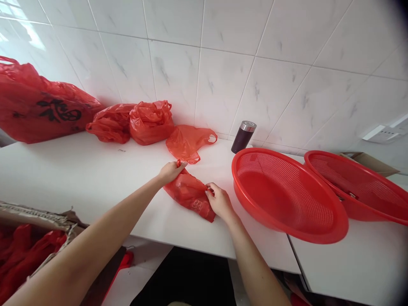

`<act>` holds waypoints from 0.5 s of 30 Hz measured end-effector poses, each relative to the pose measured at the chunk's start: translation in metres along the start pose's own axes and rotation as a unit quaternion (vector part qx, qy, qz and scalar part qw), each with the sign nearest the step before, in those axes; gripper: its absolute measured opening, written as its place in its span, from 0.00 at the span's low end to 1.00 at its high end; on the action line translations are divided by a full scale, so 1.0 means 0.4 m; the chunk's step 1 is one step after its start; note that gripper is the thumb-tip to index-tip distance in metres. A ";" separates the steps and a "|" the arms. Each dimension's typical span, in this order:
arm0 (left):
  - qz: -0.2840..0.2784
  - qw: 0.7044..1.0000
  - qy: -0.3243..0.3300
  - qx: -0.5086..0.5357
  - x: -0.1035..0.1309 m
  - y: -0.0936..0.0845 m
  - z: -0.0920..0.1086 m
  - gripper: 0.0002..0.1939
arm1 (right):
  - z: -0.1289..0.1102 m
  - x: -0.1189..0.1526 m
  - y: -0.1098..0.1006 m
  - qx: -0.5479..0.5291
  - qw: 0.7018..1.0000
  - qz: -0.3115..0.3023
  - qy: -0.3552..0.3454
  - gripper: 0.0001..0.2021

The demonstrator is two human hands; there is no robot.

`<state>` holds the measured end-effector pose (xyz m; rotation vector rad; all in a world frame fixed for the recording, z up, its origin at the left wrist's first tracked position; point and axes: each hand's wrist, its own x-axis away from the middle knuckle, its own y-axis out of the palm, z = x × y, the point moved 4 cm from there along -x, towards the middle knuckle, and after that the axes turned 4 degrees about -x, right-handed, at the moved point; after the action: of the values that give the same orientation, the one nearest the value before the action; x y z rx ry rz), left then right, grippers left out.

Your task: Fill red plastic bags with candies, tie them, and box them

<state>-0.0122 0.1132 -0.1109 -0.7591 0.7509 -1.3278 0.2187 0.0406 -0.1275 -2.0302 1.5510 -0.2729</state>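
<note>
A red plastic bag (pixel 188 190) lies on the white table in front of me, its contents only faintly visible through the film. My left hand (pixel 171 173) is closed on the bag's gathered upper left end. At the bag's right side, my right hand (pixel 219 199) pinches its edge between thumb and fingers. Just behind it, a flatter red plastic bag (pixel 186 142) with loop handles rests on the tabletop. Two bunched, filled red bags (pixel 151 123) sit to the left of that one, against the wall.
A large red bag with black lettering (pixel 47 106) stands far left. A dark tumbler (pixel 244 136) is by the wall. Two red perforated baskets (pixel 237 182) occupy the right. A cardboard box (pixel 38 214) holding red material is at lower left. A socket (pixel 384 134) is on the wall.
</note>
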 end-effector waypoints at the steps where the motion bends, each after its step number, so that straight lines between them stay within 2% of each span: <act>1: 0.013 0.999 -0.005 -0.033 0.000 0.005 0.001 0.31 | -0.004 0.004 0.005 0.015 1.000 0.006 -0.001 0.10; 6: 0.023 0.986 0.035 -0.162 -0.001 0.034 0.015 0.26 | -0.020 0.016 0.024 0.090 0.996 0.009 -0.016 0.21; 9: 0.013 0.976 0.062 -0.207 -0.002 0.050 0.016 0.23 | -0.014 0.013 0.034 0.146 0.989 -0.017 -0.024 0.20; 15: 0.010 0.964 0.082 -0.253 -0.006 0.063 0.011 0.24 | -0.002 0.007 0.044 0.173 0.984 -0.033 -0.023 0.19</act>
<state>0.0050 0.1181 -0.1293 -1.0470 1.2552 -1.2003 0.2049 0.0348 -0.1369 -1.8015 1.3070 -0.4828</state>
